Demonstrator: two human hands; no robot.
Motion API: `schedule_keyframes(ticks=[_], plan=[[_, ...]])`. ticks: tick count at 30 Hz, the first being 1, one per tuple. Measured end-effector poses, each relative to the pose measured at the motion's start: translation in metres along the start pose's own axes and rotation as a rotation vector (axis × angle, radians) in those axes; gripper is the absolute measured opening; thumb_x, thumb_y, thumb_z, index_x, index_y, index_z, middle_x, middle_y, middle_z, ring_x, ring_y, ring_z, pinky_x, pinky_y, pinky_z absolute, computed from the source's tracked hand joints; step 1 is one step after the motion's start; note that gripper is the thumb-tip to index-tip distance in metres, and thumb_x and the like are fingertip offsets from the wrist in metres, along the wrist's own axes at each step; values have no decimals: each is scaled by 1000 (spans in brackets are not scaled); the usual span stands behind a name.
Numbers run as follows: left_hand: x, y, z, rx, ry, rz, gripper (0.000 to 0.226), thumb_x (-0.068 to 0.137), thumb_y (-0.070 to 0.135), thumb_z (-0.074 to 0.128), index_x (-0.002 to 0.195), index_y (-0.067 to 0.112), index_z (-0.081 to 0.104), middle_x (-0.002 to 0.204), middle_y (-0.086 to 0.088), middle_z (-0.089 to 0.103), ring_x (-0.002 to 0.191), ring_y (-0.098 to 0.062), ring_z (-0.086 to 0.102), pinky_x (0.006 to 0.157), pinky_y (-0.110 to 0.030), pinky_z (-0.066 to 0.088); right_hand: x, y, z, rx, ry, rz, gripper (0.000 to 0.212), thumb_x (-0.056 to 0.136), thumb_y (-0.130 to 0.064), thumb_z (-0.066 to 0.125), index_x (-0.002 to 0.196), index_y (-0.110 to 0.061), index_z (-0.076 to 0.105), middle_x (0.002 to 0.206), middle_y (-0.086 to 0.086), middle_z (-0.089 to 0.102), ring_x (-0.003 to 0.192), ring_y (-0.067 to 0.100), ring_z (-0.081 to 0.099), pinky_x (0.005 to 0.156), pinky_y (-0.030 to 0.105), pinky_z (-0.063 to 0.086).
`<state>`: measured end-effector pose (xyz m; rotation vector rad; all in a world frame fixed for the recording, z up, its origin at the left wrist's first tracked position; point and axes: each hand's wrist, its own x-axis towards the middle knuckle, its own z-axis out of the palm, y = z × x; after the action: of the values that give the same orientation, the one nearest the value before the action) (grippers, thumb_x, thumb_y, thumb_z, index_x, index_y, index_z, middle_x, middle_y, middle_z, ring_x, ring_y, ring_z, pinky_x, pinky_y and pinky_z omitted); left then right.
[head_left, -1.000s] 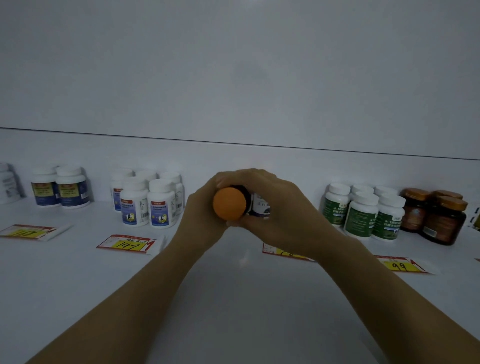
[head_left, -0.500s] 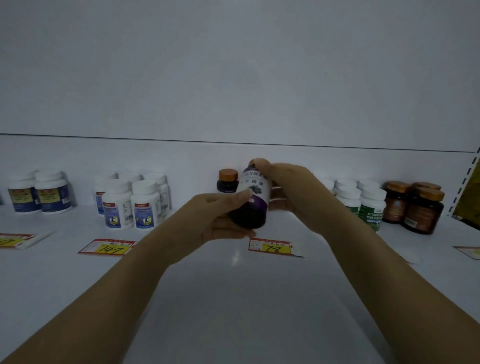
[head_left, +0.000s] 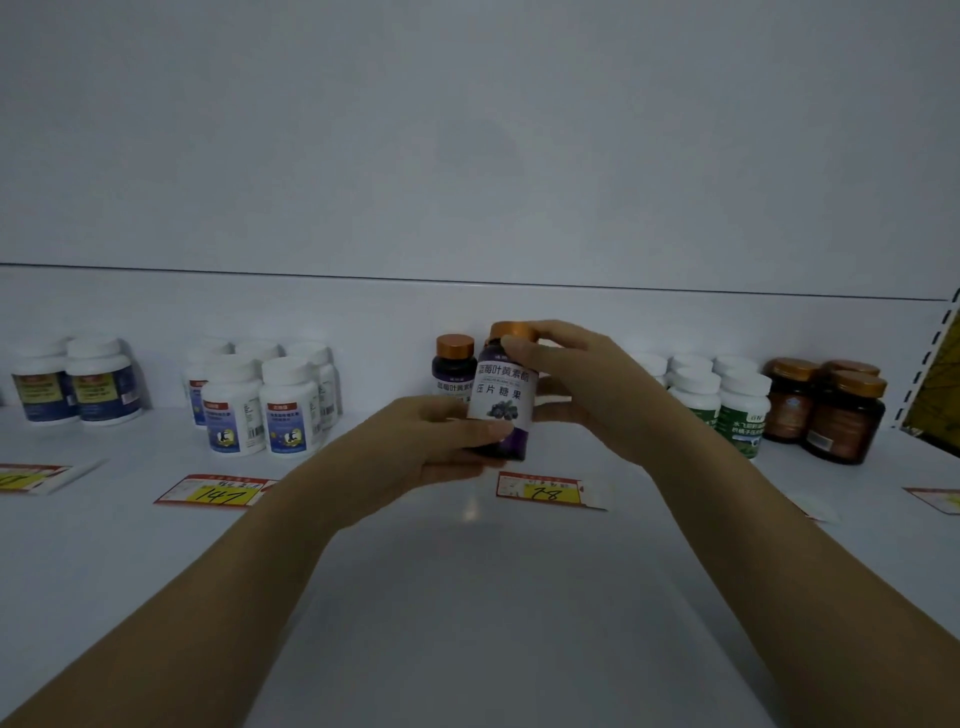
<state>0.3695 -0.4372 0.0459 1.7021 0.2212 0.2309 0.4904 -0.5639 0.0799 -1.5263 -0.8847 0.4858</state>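
I hold a dark purple bottle (head_left: 503, 400) with an orange cap upright above the white shelf (head_left: 467, 597), its label facing me. My left hand (head_left: 431, 441) grips its lower part, thumb across the front and fingers under the base. My right hand (head_left: 576, 384) grips its upper part, fingers curled over the cap. A second, matching purple bottle (head_left: 453, 366) stands on the shelf just behind and to the left.
White bottles with blue labels (head_left: 260, 400) stand at left, two more (head_left: 78, 384) at far left. White bottles with green labels (head_left: 727, 400) and brown jars (head_left: 831, 410) stand at right. Price tags "147" (head_left: 215, 491) and "78" (head_left: 545, 488) lie on the shelf.
The bottle went from lying with its orange cap toward me to standing upright with the label facing me. The second purple bottle behind it came into sight.
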Motion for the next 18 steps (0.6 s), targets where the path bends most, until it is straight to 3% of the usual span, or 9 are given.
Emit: schedule_keyframes(ticks=[4,6,9,11,14,18], plan=[[-1,-4,5,255,38,194,43,73,9,76,95,39,54,87,20,67,80,10,65,67,-7,51,-1,-2,0,-83,33,-97,31,90,-24,60,120,-18,57,109,6,66,95,18,66,68,25,59],[1,-8,4,305,97,250,46,72,10,77,97,40,53,92,21,66,83,9,65,72,-8,51,-1,-4,0,-135,36,-122,34,90,-27,59,123,-18,55,111,3,64,98,17,64,73,26,59],[5,-15,1,406,170,284,50,68,14,81,101,39,53,103,15,66,95,-1,66,87,-20,53,-1,-8,-2,-374,110,-181,37,86,-41,61,118,-21,58,112,-1,64,100,16,63,81,33,58],[7,-18,1,462,194,287,54,67,17,82,109,34,53,112,9,66,100,-7,65,93,-27,52,-1,-11,-3,-495,165,-198,28,86,-41,63,109,-24,60,107,-2,65,94,15,65,79,33,58],[10,-21,0,552,219,266,58,71,25,80,122,27,52,121,5,64,105,-8,61,95,-22,47,1,-16,-9,-531,178,-149,23,85,-35,65,104,-22,61,103,0,67,86,13,66,74,30,59],[10,-24,-7,889,239,34,62,90,41,58,142,15,35,140,-2,47,124,-15,47,98,-23,37,11,-31,-29,-672,259,-173,28,86,-34,66,110,-22,63,112,1,64,97,17,63,84,37,56]])
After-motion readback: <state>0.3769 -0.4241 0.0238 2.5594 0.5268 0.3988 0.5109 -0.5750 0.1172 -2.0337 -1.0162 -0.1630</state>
